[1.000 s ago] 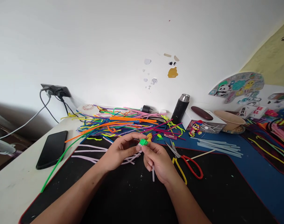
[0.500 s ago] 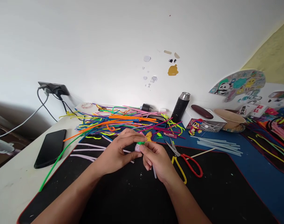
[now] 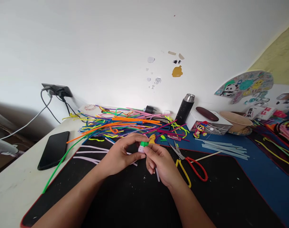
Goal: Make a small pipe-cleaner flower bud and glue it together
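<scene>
A small green and pale lilac piece [image 3: 142,147] is pinched between my two hands above the black mat [image 3: 135,202]. My left hand [image 3: 122,152] grips it from the left, thumb below and fingers over its top. From the right, my right hand [image 3: 158,161] holds its edge with thumb and fingertips, and a pale lilac strip [image 3: 157,174] hangs down out of that hand. Just behind the fingers is a yellow figure [image 3: 152,138], partly hidden. Scissors with red and yellow handles [image 3: 197,169] lie open to the right of my right hand.
Many coloured pipe cleaners [image 3: 120,122] are heaped along the wall. A phone [image 3: 53,150] lies at the left. At the back right are a black flask [image 3: 185,109], a white box [image 3: 212,123], a small figure [image 3: 200,129], a bowl [image 3: 236,122] and pale blue sticks [image 3: 225,148].
The view has shifted slightly, so the scene sits a little further right. More of the green and lilac piece shows between my hands, which keep nearly the same grip.
</scene>
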Available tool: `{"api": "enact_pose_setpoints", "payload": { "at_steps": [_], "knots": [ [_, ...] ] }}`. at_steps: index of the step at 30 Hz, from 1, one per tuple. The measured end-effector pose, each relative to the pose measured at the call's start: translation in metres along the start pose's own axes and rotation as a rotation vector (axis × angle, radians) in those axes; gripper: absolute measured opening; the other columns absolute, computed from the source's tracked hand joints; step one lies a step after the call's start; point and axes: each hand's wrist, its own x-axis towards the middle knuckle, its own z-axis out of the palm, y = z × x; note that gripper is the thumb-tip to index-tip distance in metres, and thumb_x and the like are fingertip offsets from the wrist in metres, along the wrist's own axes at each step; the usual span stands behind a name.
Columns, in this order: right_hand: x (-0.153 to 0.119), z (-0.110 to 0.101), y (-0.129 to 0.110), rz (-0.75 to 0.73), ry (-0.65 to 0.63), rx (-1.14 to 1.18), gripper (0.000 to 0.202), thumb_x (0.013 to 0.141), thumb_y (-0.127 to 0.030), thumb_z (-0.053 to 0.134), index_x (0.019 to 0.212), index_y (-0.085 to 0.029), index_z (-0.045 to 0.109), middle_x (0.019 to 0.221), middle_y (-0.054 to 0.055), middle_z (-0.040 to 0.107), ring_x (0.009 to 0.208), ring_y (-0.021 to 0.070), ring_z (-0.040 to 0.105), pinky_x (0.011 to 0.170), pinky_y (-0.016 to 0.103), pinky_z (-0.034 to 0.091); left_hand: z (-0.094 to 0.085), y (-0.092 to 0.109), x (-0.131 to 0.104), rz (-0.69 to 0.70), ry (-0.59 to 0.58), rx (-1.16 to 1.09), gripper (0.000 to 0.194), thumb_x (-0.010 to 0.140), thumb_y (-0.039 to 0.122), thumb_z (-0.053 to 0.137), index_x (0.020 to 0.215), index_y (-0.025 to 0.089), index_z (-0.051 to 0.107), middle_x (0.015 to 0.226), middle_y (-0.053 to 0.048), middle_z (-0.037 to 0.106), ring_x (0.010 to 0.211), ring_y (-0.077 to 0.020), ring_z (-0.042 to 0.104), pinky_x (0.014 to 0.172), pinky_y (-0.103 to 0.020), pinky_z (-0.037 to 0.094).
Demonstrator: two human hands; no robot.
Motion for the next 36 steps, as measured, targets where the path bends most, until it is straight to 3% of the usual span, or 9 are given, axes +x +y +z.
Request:
{"api": "enact_pose_setpoints", "payload": {
  "at_steps": [11, 18, 28, 36],
  "knots": [
    [-0.003, 0.000, -0.002, 0.008, -0.021, 0.051, 0.044, 0.087, -0.060, 0.080, 0.085, -0.018, 0.067, 0.047, -0.009, 0.048, 0.037, 0.0080, 0.041, 0.040, 0.021, 0.028, 0.006, -0.013, 0.002, -0.123, 0.035, -0.534, 0.044, 0.078, 0.019, 0.092, 0.120, 0.022, 0.077, 0.105, -0.006, 0.074, 0.093, -0.0185, 0.067, 0.087, -0.032, 0.054],
    [-0.002, 0.001, -0.001, -0.011, -0.043, 0.108, 0.044, 0.089, -0.059, 0.079, 0.079, -0.019, 0.063, 0.047, -0.008, 0.049, 0.036, 0.0070, 0.042, 0.039, 0.021, 0.026, 0.011, -0.017, 0.003, -0.123, 0.054, -0.668, 0.047, 0.075, 0.015, 0.094, 0.119, 0.025, 0.078, 0.097, -0.003, 0.074, 0.089, -0.0145, 0.068, 0.083, -0.026, 0.053],
    [-0.001, 0.002, 0.001, -0.008, -0.069, 0.184, 0.046, 0.088, -0.057, 0.081, 0.076, -0.019, 0.058, 0.046, -0.010, 0.046, 0.035, 0.0060, 0.039, 0.039, 0.021, 0.025, 0.016, -0.019, 0.002, -0.094, 0.086, -0.632, 0.048, 0.076, 0.017, 0.094, 0.121, 0.026, 0.077, 0.105, -0.003, 0.075, 0.098, -0.0162, 0.069, 0.091, -0.027, 0.054],
    [0.001, -0.001, 0.001, -0.006, 0.002, 0.082, 0.048, 0.087, -0.062, 0.080, 0.080, -0.018, 0.062, 0.045, -0.011, 0.041, 0.036, 0.0062, 0.041, 0.040, 0.020, 0.027, 0.005, -0.008, -0.001, -0.050, 0.045, -0.130, 0.044, 0.090, 0.029, 0.084, 0.132, 0.026, 0.070, 0.126, -0.008, 0.073, 0.117, -0.0244, 0.068, 0.105, -0.038, 0.051]
  ]
}}
